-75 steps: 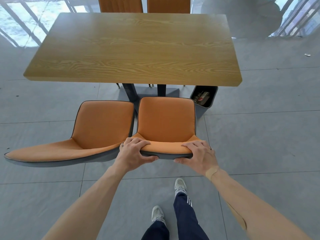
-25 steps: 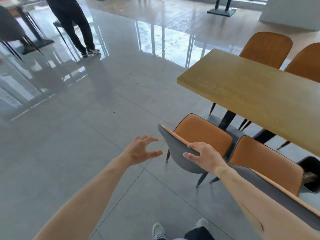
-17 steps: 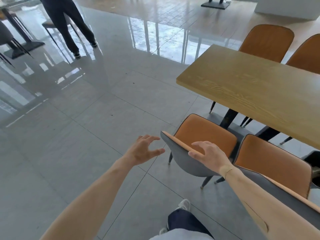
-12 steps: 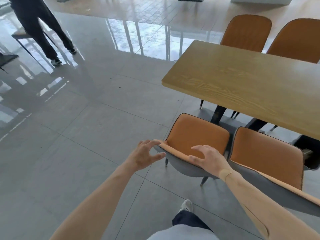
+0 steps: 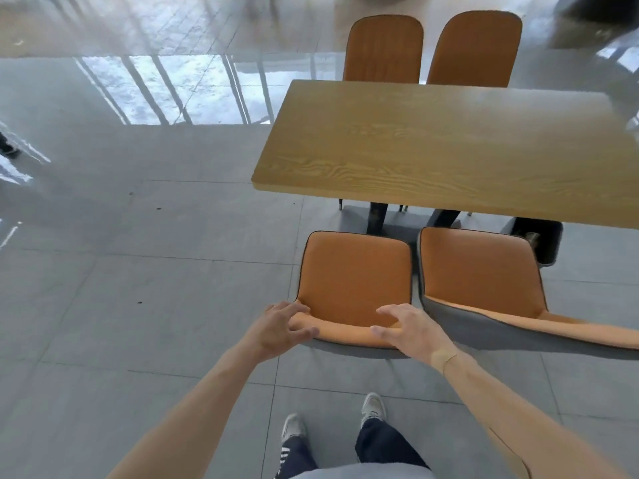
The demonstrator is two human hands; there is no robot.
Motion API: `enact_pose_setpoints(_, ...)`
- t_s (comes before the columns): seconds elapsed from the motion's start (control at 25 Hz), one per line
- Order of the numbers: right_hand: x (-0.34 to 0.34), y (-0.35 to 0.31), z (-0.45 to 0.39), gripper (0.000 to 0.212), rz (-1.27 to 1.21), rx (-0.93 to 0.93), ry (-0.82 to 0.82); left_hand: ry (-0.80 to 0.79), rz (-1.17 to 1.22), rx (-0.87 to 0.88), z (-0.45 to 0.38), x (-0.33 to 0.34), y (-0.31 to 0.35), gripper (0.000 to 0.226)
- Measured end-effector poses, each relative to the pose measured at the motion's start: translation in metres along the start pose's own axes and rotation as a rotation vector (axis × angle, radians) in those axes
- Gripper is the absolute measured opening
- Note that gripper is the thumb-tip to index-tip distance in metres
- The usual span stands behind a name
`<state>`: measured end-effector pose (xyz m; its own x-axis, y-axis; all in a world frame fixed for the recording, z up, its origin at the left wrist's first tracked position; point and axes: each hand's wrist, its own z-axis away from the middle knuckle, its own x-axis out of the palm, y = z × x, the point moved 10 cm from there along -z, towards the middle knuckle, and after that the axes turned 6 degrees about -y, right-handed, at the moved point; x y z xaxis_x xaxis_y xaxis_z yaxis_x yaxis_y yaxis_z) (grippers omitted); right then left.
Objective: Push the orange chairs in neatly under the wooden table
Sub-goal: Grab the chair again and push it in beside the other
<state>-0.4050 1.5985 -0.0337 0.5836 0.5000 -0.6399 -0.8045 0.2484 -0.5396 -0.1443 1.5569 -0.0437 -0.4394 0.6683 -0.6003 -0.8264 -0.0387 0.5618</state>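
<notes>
The wooden table [image 5: 449, 150] stretches across the upper right. On its near side stand two orange chairs with grey shells. The left orange chair [image 5: 356, 274] is directly before me, its seat just short of the table's edge. My left hand [image 5: 281, 328] curls over the left end of its backrest top, and my right hand [image 5: 408, 328] rests on the right end with fingers spread over the rim. The right orange chair [image 5: 480, 271] stands beside it, its seat front reaching the table edge. Two more orange chairs [image 5: 383, 50] are tucked in on the far side.
A dark bin [image 5: 539, 243] sits on the floor under the table's near right part. The table's black legs [image 5: 377, 216] stand ahead of the seats. Glossy grey tile floor [image 5: 138, 271] spreads to the left. My feet [image 5: 371, 407] are just behind the chair.
I have turned to face the table squarely. My hands left the right chair and went to the left chair, and both now lie on the top of its backrest.
</notes>
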Motion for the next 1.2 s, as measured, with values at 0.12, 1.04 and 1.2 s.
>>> enact_pose_setpoints(0.12, 0.014, 0.003, 0.012, 0.055, 0.042, 0.109, 0.075, -0.093, -0.047, 0.056, -0.007, 0.004, -0.006, 0.074)
enact_pose_setpoints(1.04, 0.041, 0.018, 0.016, 0.087, 0.159, 0.197, 0.045, -0.002, -0.208, 0.182, -0.021, 0.027, -0.006, 0.092)
enact_pose_setpoints(1.2, 0.038, 0.022, 0.013, 0.100, 0.165, 0.180, 0.059, 0.029, -0.210, 0.218, -0.020, 0.026, -0.004, 0.090)
